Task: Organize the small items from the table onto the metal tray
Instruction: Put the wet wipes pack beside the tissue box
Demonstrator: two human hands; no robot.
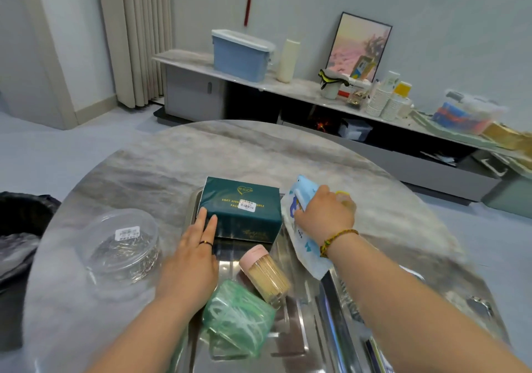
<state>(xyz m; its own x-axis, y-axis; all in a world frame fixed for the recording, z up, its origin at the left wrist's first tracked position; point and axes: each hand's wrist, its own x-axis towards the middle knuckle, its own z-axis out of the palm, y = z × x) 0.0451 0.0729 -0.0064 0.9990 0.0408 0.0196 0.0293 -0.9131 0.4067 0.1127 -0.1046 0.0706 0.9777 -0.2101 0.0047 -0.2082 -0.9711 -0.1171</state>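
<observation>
The metal tray (290, 339) lies on the marble table (230, 148) before you, holding 3 things: a green tissue pack (241, 208) at the far end, a toothpick jar (266, 274) on its side, and a green packet (237, 318) nearest you. Your left hand (190, 260) lays straight, close-set fingers against the pack. Your right hand (325, 214) curls round a blue-and-white pouch (308, 246) at the tray's right rim.

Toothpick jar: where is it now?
Head view, centre: the jar lies on the tray, nearer the camera than the tissue pack, beside the green bag, right of the left hand.
</observation>
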